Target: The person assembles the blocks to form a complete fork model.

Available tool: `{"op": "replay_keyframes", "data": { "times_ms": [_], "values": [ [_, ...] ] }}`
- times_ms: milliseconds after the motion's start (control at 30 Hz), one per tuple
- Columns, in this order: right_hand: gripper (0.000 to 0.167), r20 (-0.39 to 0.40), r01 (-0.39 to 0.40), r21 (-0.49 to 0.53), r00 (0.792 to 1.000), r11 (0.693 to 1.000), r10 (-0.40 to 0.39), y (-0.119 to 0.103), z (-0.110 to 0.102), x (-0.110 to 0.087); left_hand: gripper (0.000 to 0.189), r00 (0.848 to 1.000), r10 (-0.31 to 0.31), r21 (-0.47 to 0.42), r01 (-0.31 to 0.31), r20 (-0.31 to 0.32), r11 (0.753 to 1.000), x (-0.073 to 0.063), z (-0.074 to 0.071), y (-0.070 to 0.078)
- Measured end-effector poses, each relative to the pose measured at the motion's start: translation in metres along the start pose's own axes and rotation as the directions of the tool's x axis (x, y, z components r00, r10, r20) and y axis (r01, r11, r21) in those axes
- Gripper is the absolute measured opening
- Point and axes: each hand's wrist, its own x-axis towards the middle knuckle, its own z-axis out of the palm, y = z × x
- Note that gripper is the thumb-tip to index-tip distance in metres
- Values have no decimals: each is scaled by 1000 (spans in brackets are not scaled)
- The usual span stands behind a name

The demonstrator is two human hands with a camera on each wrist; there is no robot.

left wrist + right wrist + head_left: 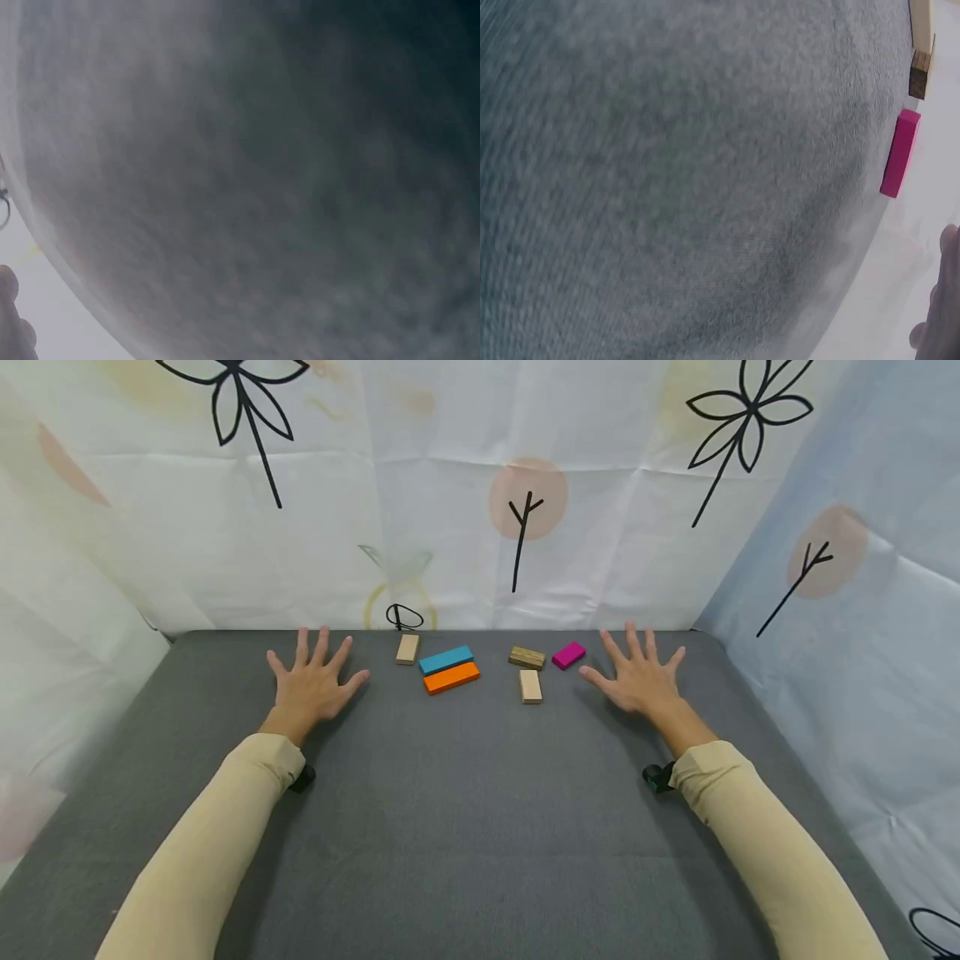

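My left hand point(309, 685) is spread flat toward the back left of the grey table, fingers straight and holding nothing. The right hand point(641, 675) lies spread the same way at the back right, its thumb near a magenta block point(568, 656). Between the hands are a pale wooden block point(407, 649), a blue block point(446, 660) beside an orange block point(452, 678), a brown wood-grained block point(527, 657) and a second pale block point(531, 687). In the right wrist view the magenta block point(901, 154) appears near a few fingertips point(949, 238). Only bits of fingers point(9, 285) show in the left wrist view.
Grey cloth point(480, 827) covers the table. A white printed curtain point(450, 485) hangs along the back edge, with more fabric point(885, 677) at the right and left sides. Dark wrist devices point(658, 777) sit under both cuffs.
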Motion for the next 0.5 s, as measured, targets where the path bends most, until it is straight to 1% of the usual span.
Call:
{"op": "replay_keyframes", "data": {
  "times_ms": [133,267,500],
  "values": [
    [90,11,47,-20,999,999,-47,-3,3,1,78,999,31,18,-31,13,999,1,2,13],
    [89,31,85,-29,996,996,-84,-9,5,3,76,997,77,33,-78,31,996,2,4,25],
    [89,56,115,-42,992,992,-113,-21,7,4,75,988,145,55,-148,55,987,3,5,42]
  ]
}}
